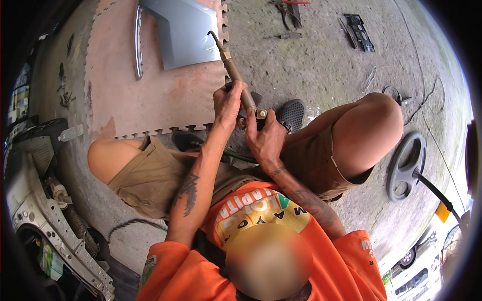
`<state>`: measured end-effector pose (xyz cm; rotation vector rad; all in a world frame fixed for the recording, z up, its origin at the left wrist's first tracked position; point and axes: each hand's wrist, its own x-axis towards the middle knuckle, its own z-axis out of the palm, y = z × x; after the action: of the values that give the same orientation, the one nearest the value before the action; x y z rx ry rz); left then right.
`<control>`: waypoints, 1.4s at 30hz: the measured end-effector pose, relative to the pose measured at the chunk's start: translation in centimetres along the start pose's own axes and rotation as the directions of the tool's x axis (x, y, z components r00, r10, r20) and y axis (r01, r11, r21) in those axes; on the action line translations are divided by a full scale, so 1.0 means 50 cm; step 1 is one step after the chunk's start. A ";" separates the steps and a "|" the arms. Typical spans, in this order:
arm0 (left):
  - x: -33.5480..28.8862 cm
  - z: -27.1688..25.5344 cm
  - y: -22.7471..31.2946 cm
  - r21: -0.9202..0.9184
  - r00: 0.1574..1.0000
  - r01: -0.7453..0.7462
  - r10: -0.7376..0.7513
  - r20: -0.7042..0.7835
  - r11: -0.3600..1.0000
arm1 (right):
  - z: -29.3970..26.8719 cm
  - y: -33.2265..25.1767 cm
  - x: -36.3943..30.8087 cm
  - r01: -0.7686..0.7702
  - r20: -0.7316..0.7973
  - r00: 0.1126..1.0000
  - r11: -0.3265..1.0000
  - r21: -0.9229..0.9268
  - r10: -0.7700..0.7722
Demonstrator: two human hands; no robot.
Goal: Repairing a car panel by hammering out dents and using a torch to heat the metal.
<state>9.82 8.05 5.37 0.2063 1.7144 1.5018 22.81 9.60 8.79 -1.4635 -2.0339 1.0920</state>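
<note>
Brass-coloured torch in both hands, held between the knees with its bent tip pointing away from the body.
Nearest, a dark green hose [238, 156] runs below the hands and should drag lightly on the tool. The right hand [266, 134] pinches the valve end around a brass knob [261, 114], probably the heaviest part; small knobs there could turn if squeezed carelessly. Farther out, the left hand [228, 105] has its grip curled against the barrel of the torch [235, 70]; its hidden fingertips I cannot tell. The barrel looks rigid, smooth and perhaps slippery, best held at this thick mid-section. The thin bent tip [215, 38] seems easiest to knock; it overlaps a silver-grey panel [188, 37] on a pink mat [125, 105], contact unclear.
</note>
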 end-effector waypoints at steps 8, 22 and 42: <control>-0.008 0.005 0.009 -0.014 0.999 0.037 -0.037 -0.009 0.999 | -0.003 -0.001 -0.002 0.007 -0.008 1.000 1.000 0.001 -0.007; -0.006 0.005 0.008 -0.009 0.999 0.019 -0.020 -0.025 1.000 | 0.002 0.004 -0.003 0.054 -0.015 0.998 0.998 -0.026 -0.054; -0.014 0.024 0.026 -0.010 0.997 -0.054 0.053 -0.062 0.998 | -0.016 -0.003 -0.001 -0.012 0.011 1.000 1.000 0.020 0.012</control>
<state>10.54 8.86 6.93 0.2037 1.7611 1.5713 23.32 9.81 9.40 -1.4647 -2.0178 1.1248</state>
